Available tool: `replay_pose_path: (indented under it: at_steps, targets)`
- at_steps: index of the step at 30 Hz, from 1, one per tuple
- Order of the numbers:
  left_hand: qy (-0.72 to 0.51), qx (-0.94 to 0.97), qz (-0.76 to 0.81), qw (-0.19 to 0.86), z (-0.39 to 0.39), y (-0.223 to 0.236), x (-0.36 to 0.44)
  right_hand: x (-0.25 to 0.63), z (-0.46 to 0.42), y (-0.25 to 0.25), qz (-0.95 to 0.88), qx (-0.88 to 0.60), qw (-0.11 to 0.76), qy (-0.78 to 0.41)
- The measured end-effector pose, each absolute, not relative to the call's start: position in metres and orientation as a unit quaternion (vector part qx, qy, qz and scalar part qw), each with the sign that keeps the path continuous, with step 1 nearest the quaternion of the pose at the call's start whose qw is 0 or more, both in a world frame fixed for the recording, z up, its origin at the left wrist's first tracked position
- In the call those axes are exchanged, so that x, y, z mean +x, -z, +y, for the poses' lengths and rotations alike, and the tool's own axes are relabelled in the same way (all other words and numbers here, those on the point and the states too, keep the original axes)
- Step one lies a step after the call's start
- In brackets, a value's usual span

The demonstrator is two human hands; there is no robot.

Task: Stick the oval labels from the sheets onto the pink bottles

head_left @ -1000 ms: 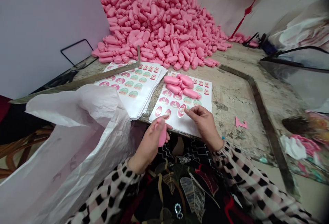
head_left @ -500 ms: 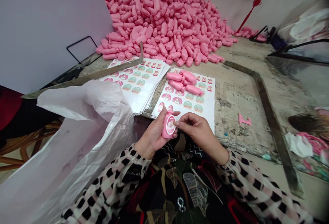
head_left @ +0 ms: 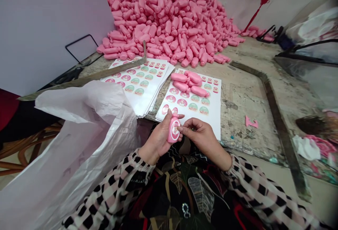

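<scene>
A small pink bottle (head_left: 173,139) stands nearly upright in my left hand (head_left: 157,139), its neck towards the table. My left thumb and fingers are closed around its sides. On the bottle's front lies an oval pink-and-white label (head_left: 175,130). My right hand (head_left: 202,133) is at the bottle's right side with its fingers curled, and the thumb tip touches the label. Whether anything is pinched between that thumb and forefinger is hidden. Just beyond my hands lies a sticker sheet (head_left: 182,112) with pink and green labels, and several pink bottles (head_left: 180,77) rest on it.
A large heap of pink bottles (head_left: 169,22) covers the back of the table. More sticker sheets (head_left: 148,98) are stacked at left, under a metal strip (head_left: 105,71). A white plastic bag (head_left: 105,117) hangs at front left. Another metal strip (head_left: 277,117) and a pink T-shaped piece (head_left: 250,121) lie right.
My right thumb has shifted very slightly on the label, and the bottle has tilted a little. My left hand keeps its hold. The view has moved slightly.
</scene>
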State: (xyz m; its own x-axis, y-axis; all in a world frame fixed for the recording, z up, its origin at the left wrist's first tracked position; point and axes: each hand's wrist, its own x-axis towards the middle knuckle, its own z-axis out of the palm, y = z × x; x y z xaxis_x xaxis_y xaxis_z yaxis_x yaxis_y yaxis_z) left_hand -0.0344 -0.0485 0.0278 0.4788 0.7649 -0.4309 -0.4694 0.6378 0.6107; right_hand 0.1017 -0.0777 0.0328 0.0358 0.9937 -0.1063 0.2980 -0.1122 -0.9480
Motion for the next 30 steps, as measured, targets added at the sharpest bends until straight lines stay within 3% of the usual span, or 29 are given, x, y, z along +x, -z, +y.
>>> replay_pose_path:
  at_steps: [7, 13, 15, 19, 21, 27, 30]
  targets:
    - [-0.332, 0.265, 0.393, 0.816, -0.051, -0.029, -0.033, 0.106, -0.086, -0.033, -0.602, -0.632, 0.332, -0.358]
    - [-0.315, 0.251, 0.360, 0.842, -0.052, -0.025, -0.031, 0.117, -0.098, -0.051, -0.681, -0.671, 0.232, -0.179]
    - [-0.295, 0.252, 0.350, 0.853, -0.053, -0.024, -0.029, 0.118, -0.098, -0.053, -0.638, -0.677, 0.262, -0.257]
    - [-0.228, 0.284, 0.323, 0.873, -0.058, -0.025, -0.022, 0.116, -0.095, -0.048, -0.477, -0.548, 0.363, -0.584]
    - [-0.227, 0.317, 0.294, 0.873, -0.063, -0.029, -0.020, 0.116, -0.095, -0.046, -0.418, -0.495, 0.393, -0.652]
    - [-0.203, 0.445, 0.253, 0.835, -0.073, -0.039, -0.014, 0.139, -0.104, -0.048, -0.349, -0.528, 0.450, -0.630]
    - [-0.178, 0.506, 0.291, 0.792, -0.076, -0.032, -0.007, 0.167, -0.116, -0.052, -0.344, -0.586, 0.514, -0.524]
